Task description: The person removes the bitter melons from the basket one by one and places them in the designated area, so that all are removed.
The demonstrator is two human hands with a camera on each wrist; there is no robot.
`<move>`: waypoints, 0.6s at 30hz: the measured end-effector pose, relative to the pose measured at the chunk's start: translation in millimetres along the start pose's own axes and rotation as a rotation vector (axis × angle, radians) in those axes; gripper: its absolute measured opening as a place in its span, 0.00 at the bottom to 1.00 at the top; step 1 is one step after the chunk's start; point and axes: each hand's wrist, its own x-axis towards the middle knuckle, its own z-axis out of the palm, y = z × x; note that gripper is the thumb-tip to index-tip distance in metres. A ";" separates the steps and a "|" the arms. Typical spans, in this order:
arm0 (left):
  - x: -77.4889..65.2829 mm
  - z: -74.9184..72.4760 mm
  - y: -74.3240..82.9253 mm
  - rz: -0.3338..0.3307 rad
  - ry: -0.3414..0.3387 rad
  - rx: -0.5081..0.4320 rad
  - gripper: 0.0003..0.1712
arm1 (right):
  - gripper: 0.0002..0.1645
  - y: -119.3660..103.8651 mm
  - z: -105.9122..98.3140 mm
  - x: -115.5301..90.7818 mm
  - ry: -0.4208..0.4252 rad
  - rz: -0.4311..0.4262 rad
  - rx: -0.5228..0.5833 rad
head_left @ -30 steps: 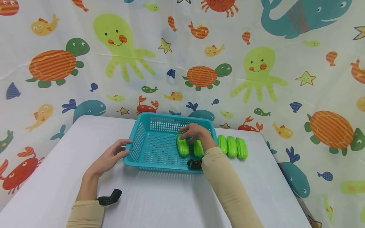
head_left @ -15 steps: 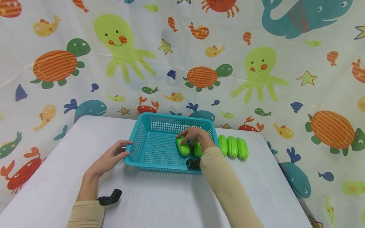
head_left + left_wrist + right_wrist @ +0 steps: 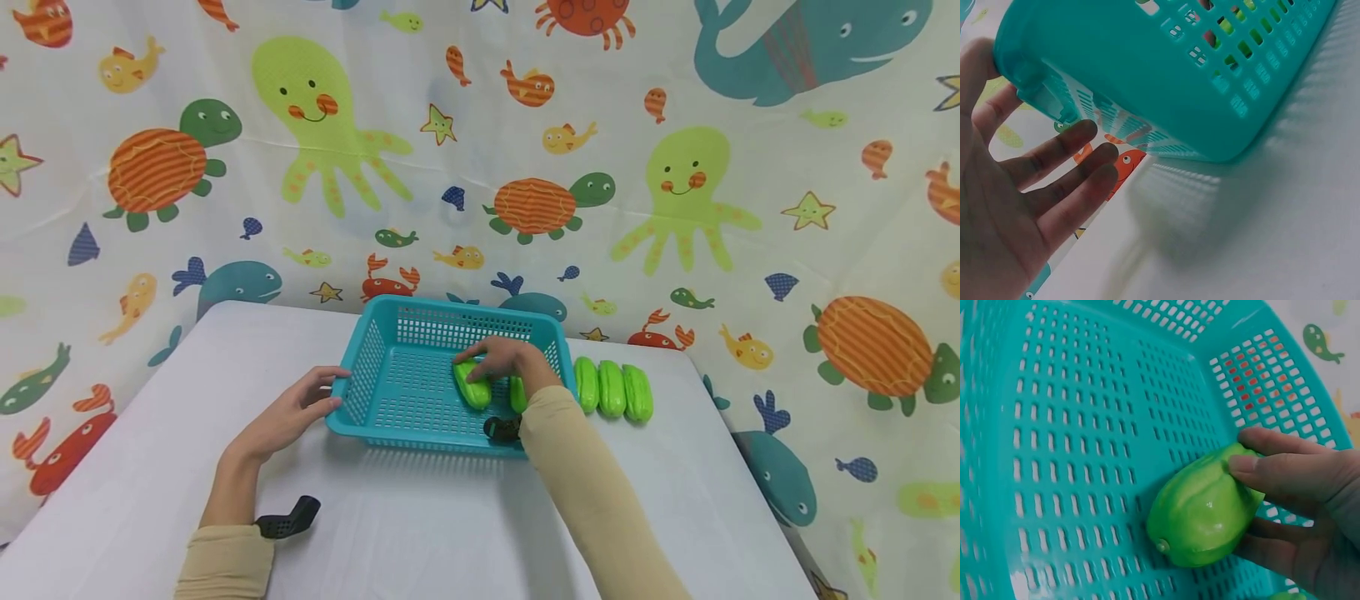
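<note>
My right hand (image 3: 504,357) reaches into the blue-green plastic basket (image 3: 442,442) and grips a glossy green, papaya-like fruit (image 3: 473,388). In the right wrist view, the thumb lies on top of this oblong, faintly ridged fruit (image 3: 1204,509), other fingers go round its far side, and a small nub marks its near end. Beside it in the basket lies a second green fruit (image 3: 517,395), partly hidden by the right arm. My left hand (image 3: 296,410) touches the basket's left rim with its fingertips. Several of its fingers stretch out relaxed under the rim in the left wrist view.
Right of the basket, three similar green fruits (image 3: 612,388) lie side by side on the white table (image 3: 420,533). A curtain (image 3: 480,125) printed with sea animals hangs behind the table. Each wrist wears a black device, such as the left one (image 3: 291,518).
My right hand has come down onto the green fruit in the basket, taken hold of it, and shifted it slightly left with a tilt. My left hand has stayed at the rim.
</note>
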 end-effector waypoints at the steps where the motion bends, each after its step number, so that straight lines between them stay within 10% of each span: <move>1: 0.4 -0.1 -0.3 0.002 0.000 0.000 0.29 | 0.28 0.3 0.5 1.9 0.001 -0.011 0.000; 18: 3.6 -0.7 -1.1 -0.003 -0.003 -0.003 0.28 | 0.29 -6.4 7.9 20.9 0.000 -0.100 0.005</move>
